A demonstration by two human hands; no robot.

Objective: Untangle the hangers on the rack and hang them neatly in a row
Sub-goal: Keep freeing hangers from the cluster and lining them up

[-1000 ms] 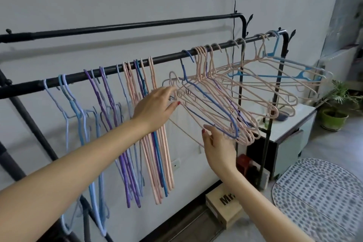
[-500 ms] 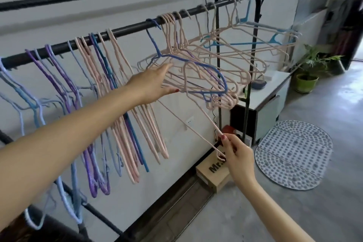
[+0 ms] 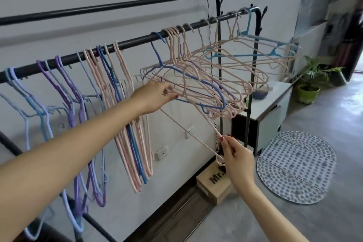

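- Head view: the left hand (image 3: pixel 155 96) is bracing the snarled bundle of pink and blue wire hangers (image 3: pixel 208 86), fingers curled around a near edge of it, while the bundle is hanging askew from the front black metal rail (image 3: pixel 125 44) towards its right end.
- The right hand (image 3: pixel 236 160) is pinching the lower corner of one thin pink hanger (image 3: pixel 206 122), thumb and fingers closed on it, drawing it down and away from the bundle above the brown cardboard box (image 3: pixel 213 184).
- To the left, the pale blue, purple and pink hangers (image 3: pixel 94 104) are already hanging straight on that same rail, close together.
- Doing this well, I'd say: keeping the bundle steady with the left hand, easing the pink hanger out along its own line, not yanking, because its hook looks threaded through neighbours and could drag several off the rail.
- Then hooking it next to the tidy row on the left.
- Against half a second ago: the right hand is lower and further from the bundle, so more of the pink hanger is showing clear beneath it.
- The left hand is gripping at much the same spot, and the camera is sitting a touch further back.
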